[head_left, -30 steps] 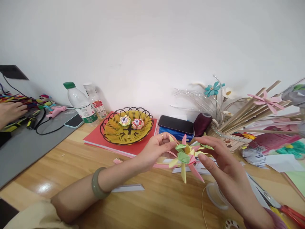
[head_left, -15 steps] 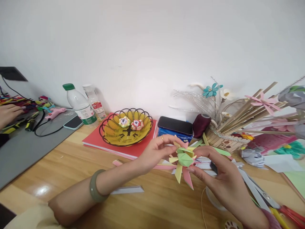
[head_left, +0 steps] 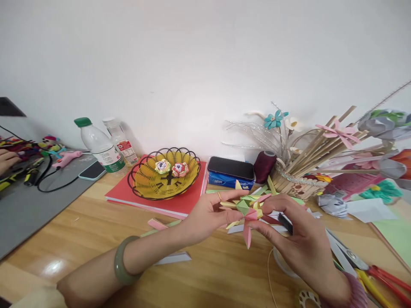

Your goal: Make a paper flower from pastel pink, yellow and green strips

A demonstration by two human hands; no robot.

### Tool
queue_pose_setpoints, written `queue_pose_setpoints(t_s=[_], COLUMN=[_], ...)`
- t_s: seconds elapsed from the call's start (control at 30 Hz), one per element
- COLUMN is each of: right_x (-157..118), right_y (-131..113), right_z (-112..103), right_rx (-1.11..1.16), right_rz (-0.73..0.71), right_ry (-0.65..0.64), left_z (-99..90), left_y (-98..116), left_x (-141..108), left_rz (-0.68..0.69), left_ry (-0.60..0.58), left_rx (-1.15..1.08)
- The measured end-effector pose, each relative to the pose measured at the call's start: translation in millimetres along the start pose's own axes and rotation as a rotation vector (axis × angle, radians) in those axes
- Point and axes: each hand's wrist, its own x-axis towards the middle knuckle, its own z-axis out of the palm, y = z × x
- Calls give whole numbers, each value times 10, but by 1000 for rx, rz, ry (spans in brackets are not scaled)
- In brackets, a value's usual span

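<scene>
Between both hands, just above the table, is a folded paper flower (head_left: 246, 207) of green, yellow and pink strips with pointed ends sticking out. My left hand (head_left: 208, 214) pinches its left side, thumb below and index finger above. On the right side, the thumb and fingers of my right hand (head_left: 297, 226) grip it too, with a pink point hanging down between the hands. Loose paper strips (head_left: 170, 258) lie on the table under and beside my left forearm. Scissors (head_left: 353, 259) with red and yellow handles rest close to my right wrist.
A yellow woven basket (head_left: 144, 188) with two small paper flowers (head_left: 180, 170) stands on a red folder (head_left: 117, 194). Bottles (head_left: 99, 147) are at left, near another person's hand (head_left: 8, 161). Behind are a phone on a blue pack (head_left: 221, 180), a thread spool (head_left: 265, 166) and a stick-filled holder (head_left: 295, 187).
The paper flower has been turned in my hands, so its green centre now faces more to the left and a pink fold shows in front. The view has shifted slightly to the right.
</scene>
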Motion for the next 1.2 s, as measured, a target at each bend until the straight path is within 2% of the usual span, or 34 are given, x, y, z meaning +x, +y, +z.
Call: queue_pose_setpoints(t_s=[0.27,0.43,0.53,0.63,0.87,0.97,1.2], right_x=[7,-26,-37,-30,3,-9,-24], right_y=[37,32,3,-12,23,29,-5], right_z=[-9,6,6,8,36,60,94], right_rx=[10,-60,-95,-113,-86,-53,35], right_rz=[-21,-3,-38,-43,82,114,224], right_ry=[-82,18,23,-10,25,18,6], left_z=[-4,21,49,67,82,78,63], left_y=[27,24,-15,-49,3,-6,-22], left_x=[2,12,5,-21,-74,-73,-86], left_rz=[-9,98,92,82,208,186,67], left_ry=[18,113,96,86,170,198,184], left_rx=[-136,-155,-159,-93,60,1,-108])
